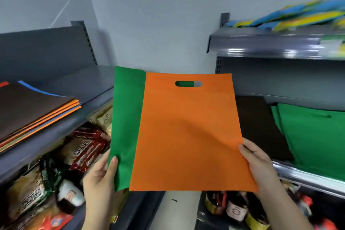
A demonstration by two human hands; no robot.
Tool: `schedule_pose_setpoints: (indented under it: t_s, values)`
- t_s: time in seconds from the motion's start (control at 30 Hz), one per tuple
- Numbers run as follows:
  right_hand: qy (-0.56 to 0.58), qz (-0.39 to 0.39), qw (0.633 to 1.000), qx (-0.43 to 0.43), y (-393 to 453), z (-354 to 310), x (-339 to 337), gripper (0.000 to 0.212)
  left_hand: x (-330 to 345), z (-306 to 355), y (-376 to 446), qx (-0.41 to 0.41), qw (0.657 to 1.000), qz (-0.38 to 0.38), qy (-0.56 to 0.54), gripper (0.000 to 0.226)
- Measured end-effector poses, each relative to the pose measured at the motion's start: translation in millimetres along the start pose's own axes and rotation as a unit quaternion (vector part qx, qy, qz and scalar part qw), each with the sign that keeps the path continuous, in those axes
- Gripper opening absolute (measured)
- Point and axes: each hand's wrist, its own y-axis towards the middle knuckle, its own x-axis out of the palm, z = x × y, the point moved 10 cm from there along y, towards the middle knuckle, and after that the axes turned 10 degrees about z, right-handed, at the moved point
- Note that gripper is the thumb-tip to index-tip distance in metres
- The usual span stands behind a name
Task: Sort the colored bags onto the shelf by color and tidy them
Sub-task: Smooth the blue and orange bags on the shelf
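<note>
Left hand (103, 171) pinching green bag (125, 121) edge, right hand (258, 160) gripping orange bag (188, 132) edge

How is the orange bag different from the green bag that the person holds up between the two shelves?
The orange bag is in front and fully in view; the green bag lies behind it, showing only a strip on the left. The right hand holds the orange bag's edge, while the left hand grips the green bag's lower corner. The green bag's top edge sits higher. Both look like flat, thin bags; green shows through the orange bag's handle hole.
</note>
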Motion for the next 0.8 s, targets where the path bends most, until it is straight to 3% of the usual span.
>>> schedule_pose_setpoints:
  t_s: [0.37, 0.8]
  values:
    - [0.043, 0.096, 0.994, 0.000, -4, -7, -126, 0.020, 81, -22, -51, -0.025, 0.996, -0.085, 0.032, 0.029]
    - [0.037, 0.237, 0.971, -0.029, -43, -46, -335, 0.017, 223, -25, -199, -0.054, 0.975, -0.213, 0.007, 0.031]
